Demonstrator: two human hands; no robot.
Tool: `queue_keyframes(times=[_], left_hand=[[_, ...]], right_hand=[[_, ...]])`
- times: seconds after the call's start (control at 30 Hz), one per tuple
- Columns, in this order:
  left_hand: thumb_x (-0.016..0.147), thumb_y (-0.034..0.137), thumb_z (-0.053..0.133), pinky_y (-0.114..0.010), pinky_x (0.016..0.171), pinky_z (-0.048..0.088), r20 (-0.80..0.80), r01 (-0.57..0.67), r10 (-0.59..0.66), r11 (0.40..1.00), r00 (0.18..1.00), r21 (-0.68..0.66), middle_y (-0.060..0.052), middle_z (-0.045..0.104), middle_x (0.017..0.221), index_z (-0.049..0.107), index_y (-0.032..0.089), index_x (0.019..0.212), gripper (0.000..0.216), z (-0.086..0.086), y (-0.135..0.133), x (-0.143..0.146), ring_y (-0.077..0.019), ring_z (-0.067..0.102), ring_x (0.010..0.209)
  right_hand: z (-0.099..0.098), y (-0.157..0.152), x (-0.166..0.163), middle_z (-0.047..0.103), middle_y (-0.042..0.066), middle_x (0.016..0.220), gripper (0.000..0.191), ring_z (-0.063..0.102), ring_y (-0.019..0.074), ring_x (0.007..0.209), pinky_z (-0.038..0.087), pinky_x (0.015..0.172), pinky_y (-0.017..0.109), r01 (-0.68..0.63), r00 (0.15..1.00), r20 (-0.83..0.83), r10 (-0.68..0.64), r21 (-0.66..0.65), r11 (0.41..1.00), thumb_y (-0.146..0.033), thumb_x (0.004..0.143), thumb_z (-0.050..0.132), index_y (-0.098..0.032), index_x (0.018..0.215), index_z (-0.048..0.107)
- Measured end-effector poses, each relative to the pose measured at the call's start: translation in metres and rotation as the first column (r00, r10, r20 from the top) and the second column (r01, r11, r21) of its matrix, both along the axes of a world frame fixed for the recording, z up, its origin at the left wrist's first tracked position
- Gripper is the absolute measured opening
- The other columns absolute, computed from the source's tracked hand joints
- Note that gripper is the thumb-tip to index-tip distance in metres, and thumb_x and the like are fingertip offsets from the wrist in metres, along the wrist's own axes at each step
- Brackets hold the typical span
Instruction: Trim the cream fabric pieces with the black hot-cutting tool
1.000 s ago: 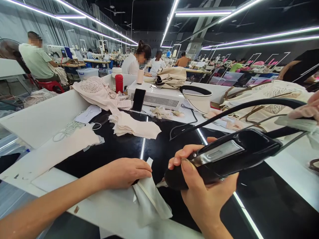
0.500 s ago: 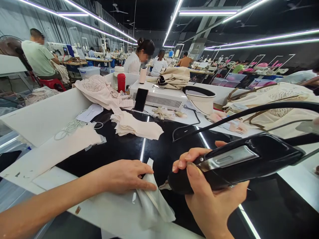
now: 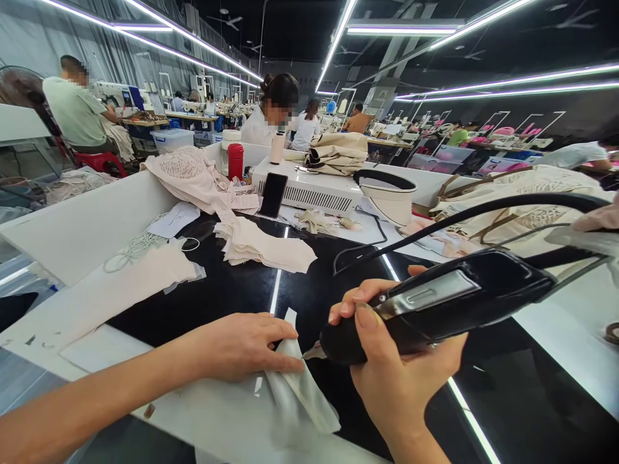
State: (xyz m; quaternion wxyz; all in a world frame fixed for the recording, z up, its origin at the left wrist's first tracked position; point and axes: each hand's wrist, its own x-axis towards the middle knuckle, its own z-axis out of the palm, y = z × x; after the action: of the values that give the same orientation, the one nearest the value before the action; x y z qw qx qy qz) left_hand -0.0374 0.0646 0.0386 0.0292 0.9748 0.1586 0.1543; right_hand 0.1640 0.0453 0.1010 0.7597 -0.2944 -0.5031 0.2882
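My left hand (image 3: 236,347) rests low on the tabletop, thumb and forefinger closed on a folded off-white fabric strip (image 3: 309,393). The strip slants toward me across the table's front edge. My right hand (image 3: 396,367) is wrapped round a black hand-held tool (image 3: 449,299) with a silver lever on its body. A thick black hose (image 3: 512,205) and thinner leads run from the tool's rear to the right. The tool's rounded front points at the strip near my left fingertips; a small pale tip shows there, and whether it touches the fabric I cannot tell.
Pale pink cut pieces (image 3: 271,245) lie stacked on the black tabletop (image 3: 232,290). A phone (image 3: 273,194) leans on a white vented box (image 3: 319,193). Lacy garments (image 3: 181,167) lie at back left, a cream visor (image 3: 389,193) at right. Co-workers sit beyond.
My right hand and the black tool have shifted slightly to the left and up. My left hand and the fabric strip stay almost where they were.
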Motion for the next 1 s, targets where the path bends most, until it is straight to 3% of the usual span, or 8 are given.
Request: queue_keyframes(times=[0.4,0.53,0.73,1.0], left_hand=[[0.1,0.004,0.058,-0.037,0.107,0.056,-0.018,-0.042,0.041,0.998,0.999,-0.054,-0.013,0.062,0.146,0.069,0.028,0.136,0.045,0.002,-0.004,0.001,-0.0255,0.067,0.125],[0.099,0.005,0.06,-0.036,0.102,0.058,-0.034,-0.056,0.054,0.996,0.998,-0.067,-0.014,0.062,0.144,0.069,0.029,0.137,0.046,0.001,-0.004,0.001,-0.0281,0.064,0.128],[0.094,0.002,0.062,-0.034,0.092,0.061,-0.093,-0.097,0.09,0.992,0.992,-0.077,-0.015,0.057,0.145,0.068,0.033,0.14,0.056,0.004,-0.004,0.002,-0.0279,0.069,0.117],[0.097,0.004,0.058,-0.038,0.096,0.062,-0.105,-0.105,0.096,0.991,0.99,-0.085,-0.017,0.058,0.143,0.068,0.032,0.141,0.053,0.005,-0.005,0.004,-0.0292,0.069,0.12]], right_hand=[[-0.002,0.01,-0.004,0.069,-0.007,0.084,0.046,0.066,0.0119,0.058,0.06,0.052,0.028,0.023,1.0,0.02,-0.023,-0.002,1.0,-0.014,0.083,0.08,-0.03,0.118,0.055],[-0.002,0.013,-0.006,0.069,-0.008,0.083,0.036,0.066,0.0106,0.058,0.06,0.052,0.025,0.011,0.999,0.037,-0.011,0.0,1.0,-0.011,0.084,0.077,-0.028,0.107,0.055],[-0.002,0.019,-0.006,0.07,-0.009,0.085,0.04,0.067,0.0107,0.059,0.061,0.055,0.027,0.034,0.999,0.005,-0.034,-0.001,0.999,-0.012,0.083,0.08,-0.029,0.109,0.055],[0.0,0.023,-0.012,0.069,-0.009,0.083,0.037,0.065,0.0101,0.055,0.059,0.053,0.026,0.026,0.999,0.029,-0.025,-0.014,1.0,-0.011,0.082,0.077,-0.028,0.104,0.052]])
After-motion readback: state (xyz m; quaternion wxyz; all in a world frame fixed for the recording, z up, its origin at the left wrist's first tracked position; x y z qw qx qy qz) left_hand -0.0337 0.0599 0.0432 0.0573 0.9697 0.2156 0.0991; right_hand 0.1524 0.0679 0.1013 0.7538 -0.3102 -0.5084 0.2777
